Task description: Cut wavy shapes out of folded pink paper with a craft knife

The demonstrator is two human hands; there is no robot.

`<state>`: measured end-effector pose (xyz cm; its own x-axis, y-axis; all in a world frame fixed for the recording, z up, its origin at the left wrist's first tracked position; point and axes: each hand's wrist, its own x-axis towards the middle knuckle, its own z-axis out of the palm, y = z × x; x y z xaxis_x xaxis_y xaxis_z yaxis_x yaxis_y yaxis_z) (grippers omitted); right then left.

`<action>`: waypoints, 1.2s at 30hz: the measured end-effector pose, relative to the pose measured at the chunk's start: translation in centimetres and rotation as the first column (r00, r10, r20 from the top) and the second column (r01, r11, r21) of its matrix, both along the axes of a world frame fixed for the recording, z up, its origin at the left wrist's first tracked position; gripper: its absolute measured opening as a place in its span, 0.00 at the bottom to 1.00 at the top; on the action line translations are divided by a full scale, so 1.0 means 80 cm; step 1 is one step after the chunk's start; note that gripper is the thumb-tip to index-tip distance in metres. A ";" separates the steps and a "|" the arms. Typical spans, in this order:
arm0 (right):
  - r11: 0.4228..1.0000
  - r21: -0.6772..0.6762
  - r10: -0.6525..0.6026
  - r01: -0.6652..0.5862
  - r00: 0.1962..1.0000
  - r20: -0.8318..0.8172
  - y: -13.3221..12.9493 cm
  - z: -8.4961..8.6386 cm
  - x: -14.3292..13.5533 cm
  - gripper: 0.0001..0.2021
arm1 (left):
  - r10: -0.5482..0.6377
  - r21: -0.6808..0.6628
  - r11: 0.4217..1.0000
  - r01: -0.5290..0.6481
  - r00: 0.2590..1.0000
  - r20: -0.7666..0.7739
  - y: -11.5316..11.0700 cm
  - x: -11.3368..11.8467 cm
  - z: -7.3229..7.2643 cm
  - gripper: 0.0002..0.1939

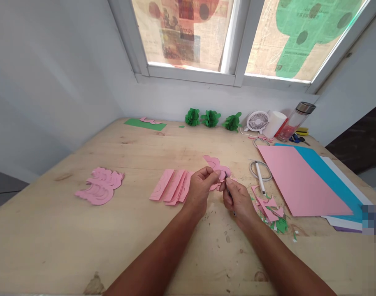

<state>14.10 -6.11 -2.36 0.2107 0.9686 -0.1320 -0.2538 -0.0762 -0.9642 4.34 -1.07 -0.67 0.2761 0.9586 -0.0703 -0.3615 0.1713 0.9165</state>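
My left hand (202, 183) pinches a pink paper cutout (215, 163) with a wavy, curved edge, held a little above the table. Closed round a slim dark cutting tool (228, 189), my right hand (240, 201) brings its tip against the paper's right end. The fingers cover most of that tool, so its exact kind is hard to make out. Just left of my left hand lie several folded pink paper strips (166, 185) with curved outlines drawn on them. Farther left is a pile of cut pink scalloped shapes (100, 187).
Pink and green scraps (270, 209) lie right of my right hand, near a white pen (260, 177). Large coloured sheets (302, 181) cover the right side. Along the back stand green paper ornaments (211, 118), a small fan (257, 121) and a glass bottle (294, 123).
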 end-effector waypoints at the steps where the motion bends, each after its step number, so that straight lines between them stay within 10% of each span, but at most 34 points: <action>1: 1.000 0.000 0.001 -0.001 1.000 0.004 0.000 0.000 0.000 0.17 | 0.001 0.003 1.000 -0.001 1.000 -0.008 0.000 0.000 0.000 0.13; 36: 0.999 0.049 0.015 -0.018 0.999 0.046 -0.001 -0.001 0.000 0.17 | -0.044 -0.130 0.988 0.081 0.964 0.263 -0.006 0.003 0.007 0.14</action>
<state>14.10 -6.20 -2.48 0.1992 0.9771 -0.0747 -0.2086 -0.0322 -0.9775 4.57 -1.53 -0.12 0.3616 0.9247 -0.1193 -0.5672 0.3197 0.7590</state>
